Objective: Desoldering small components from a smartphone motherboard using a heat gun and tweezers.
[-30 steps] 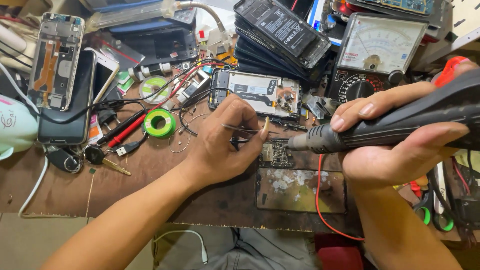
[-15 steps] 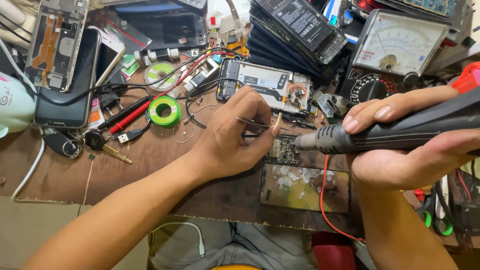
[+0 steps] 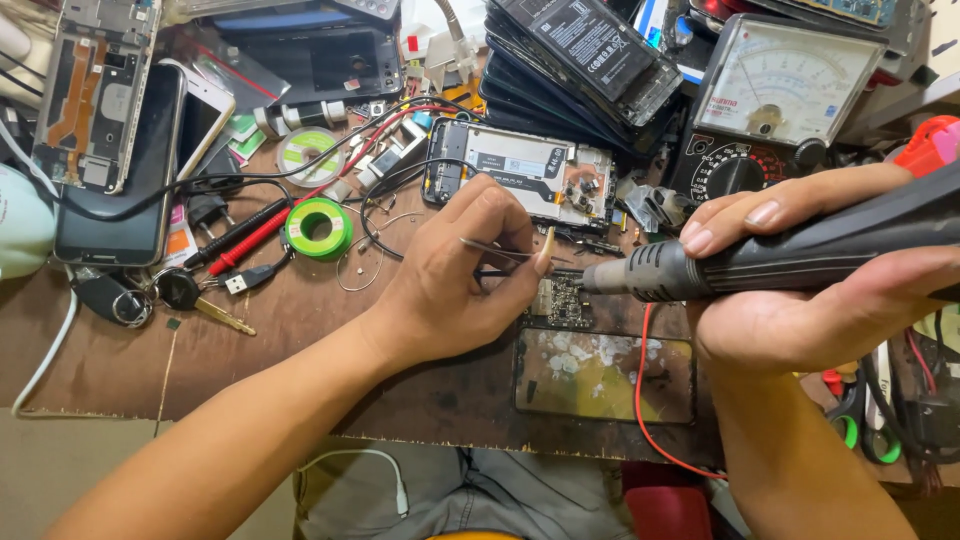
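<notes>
In the middle of the frame the left hand (image 3: 460, 275) pinches thin metal tweezers (image 3: 500, 252) between thumb and fingers, with the tips over a small circuit board (image 3: 562, 300) on the brown workbench (image 3: 300, 350). From the right side, the right hand (image 3: 800, 290) is closed around a dark hot-air tool (image 3: 790, 255), and its nozzle points at the same board. Above the board lies an opened phone (image 3: 525, 180); at the upper right stands an analog multimeter (image 3: 780, 100).

Electronics repair workshop, phone bench. Evidence: worn brown bench top (image 3: 130, 360) crowded with opened phones (image 3: 95, 90) at upper left, a stack of phone parts (image 3: 590, 50) at top centre, analogue multimeter (image 3: 780, 100) at upper right. Green solder spool (image 3: 318, 228) and red probe (image 3: 262, 238) left of centre. Bare circuit board (image 3: 562, 300) at centre.
</notes>
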